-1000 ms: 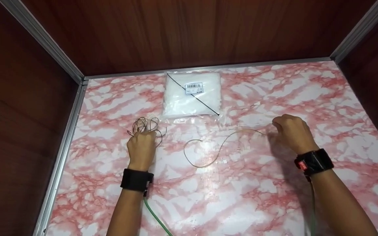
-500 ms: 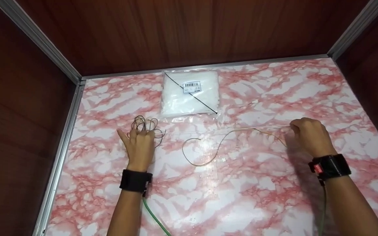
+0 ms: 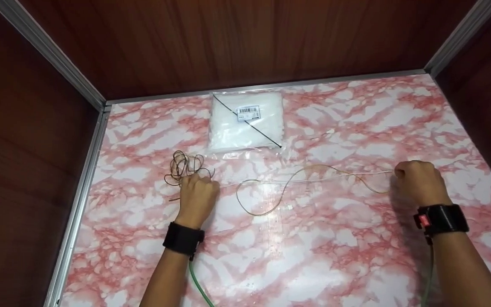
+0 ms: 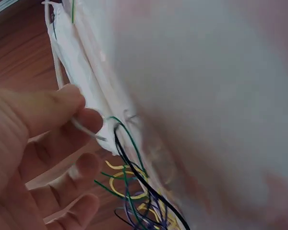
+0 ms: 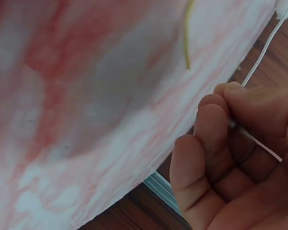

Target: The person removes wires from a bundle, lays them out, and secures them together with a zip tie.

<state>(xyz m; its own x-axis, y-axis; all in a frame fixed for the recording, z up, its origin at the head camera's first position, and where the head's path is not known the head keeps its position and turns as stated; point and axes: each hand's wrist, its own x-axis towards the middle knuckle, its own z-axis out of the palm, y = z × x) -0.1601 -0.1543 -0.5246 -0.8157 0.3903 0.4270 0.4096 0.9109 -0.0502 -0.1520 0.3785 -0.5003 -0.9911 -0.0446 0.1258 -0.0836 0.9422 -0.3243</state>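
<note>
A thin white wire (image 3: 305, 181) is stretched nearly straight between both hands in the head view. My left hand (image 3: 197, 196) pinches its left part between thumb and index finger, the other fingers loosely bent. At the other end, my right hand (image 3: 421, 183) pinches the wire, and a short tail (image 5: 264, 147) sticks out below the thumb in the right wrist view. Just beyond the left hand lies a tangled bundle of wires (image 4: 134, 187), with yellow, green, purple and black strands. A single yellow wire (image 3: 257, 215) curves in an S on the table, passing under the white one.
A clear plastic bag of white material (image 3: 245, 132), with a barcode label (image 3: 248, 113) and a black diagonal strip, lies at the back of the marbled table (image 3: 296, 264). Dark wood panels (image 3: 245, 42) with metal edging enclose three sides. Green cables (image 3: 198, 285) trail from the wrist bands.
The right hand has moved to the right and slightly nearer, drawing the white wire out longer. My left hand has shifted right, off the bundle's middle, and its spread finger has drawn in.
</note>
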